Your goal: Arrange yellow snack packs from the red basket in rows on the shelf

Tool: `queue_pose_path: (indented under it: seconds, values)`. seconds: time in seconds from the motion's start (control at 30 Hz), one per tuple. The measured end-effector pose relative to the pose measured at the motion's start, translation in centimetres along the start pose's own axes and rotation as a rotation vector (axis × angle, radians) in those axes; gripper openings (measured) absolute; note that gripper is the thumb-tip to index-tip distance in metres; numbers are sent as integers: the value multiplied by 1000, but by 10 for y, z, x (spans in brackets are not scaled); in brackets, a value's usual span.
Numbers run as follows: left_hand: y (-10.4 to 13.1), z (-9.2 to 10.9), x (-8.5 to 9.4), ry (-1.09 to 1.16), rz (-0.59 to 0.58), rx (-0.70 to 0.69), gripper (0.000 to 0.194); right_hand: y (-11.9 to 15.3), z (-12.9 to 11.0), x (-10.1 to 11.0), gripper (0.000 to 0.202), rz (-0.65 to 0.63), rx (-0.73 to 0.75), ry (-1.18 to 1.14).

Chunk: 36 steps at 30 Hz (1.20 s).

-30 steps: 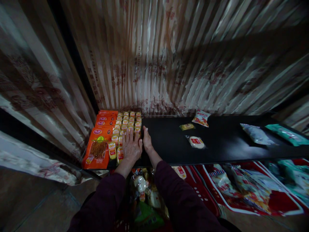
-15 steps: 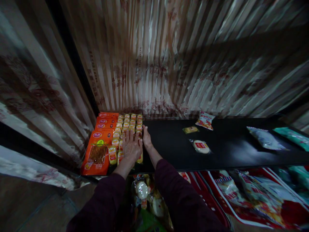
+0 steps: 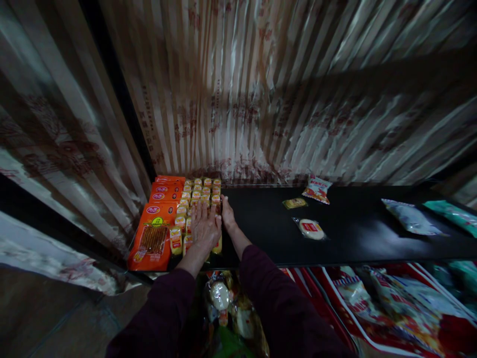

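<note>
Open hands (image 3: 203,228) (close together) touch yellow packets (image 3: 176,240); a red basket (image 3: 345,307) holds bags (image 3: 406,302).

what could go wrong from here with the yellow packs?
1. The right hand, upright against the yellow packs, could squeeze the rows and push them into the orange bags.
2. The front packs sit near the edge of the shelf; a nudge might tip one off.
3. The left hand covers part of the rows, so a crooked pack there might go unnoticed.
</note>
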<state>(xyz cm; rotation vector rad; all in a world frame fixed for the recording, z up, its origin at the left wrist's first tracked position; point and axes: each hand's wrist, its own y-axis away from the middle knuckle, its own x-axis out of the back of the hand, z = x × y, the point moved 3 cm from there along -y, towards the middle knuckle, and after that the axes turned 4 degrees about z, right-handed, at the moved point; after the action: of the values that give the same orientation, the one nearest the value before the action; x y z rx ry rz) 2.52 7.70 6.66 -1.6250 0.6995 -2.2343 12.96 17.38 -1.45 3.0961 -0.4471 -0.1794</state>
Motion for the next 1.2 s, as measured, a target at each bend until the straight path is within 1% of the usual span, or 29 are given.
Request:
queue_pose_path:
  seconds: [0.13,0.27,0.4,0.5,0.57,0.7,0.8,0.9,1.0,1.1,1.2]
  values:
    - [1,1,2,4,17,-17,44,3,0,3,68,30,8,-11]
    - [6,6,5,19,1,-13,44,15,-4,10,70,41,16,-10]
    - [18,17,9,58,-39,-49,46,37,-11,20,71,14,56,-20]
    - [31,28,11,97,-82,-84,46,59,-16,28,68,6,62,-21]
    - [41,34,11,116,-108,-84,46,76,-21,34,68,-3,70,-27]
    - [64,45,13,155,-148,-117,46,110,-31,45,68,-5,82,10]
    - [83,51,18,193,-160,-152,48,136,-36,52,67,-15,74,20]
    - [104,55,25,238,-177,-174,51,160,-37,59,65,-17,96,44]
    - [126,58,32,279,-192,-171,51,183,-33,67,63,-11,119,90]
    - [155,60,37,327,-219,-144,52,210,-25,75,63,-1,112,119]
    - [188,62,37,375,-284,-64,54,239,-12,85,62,11,70,181]
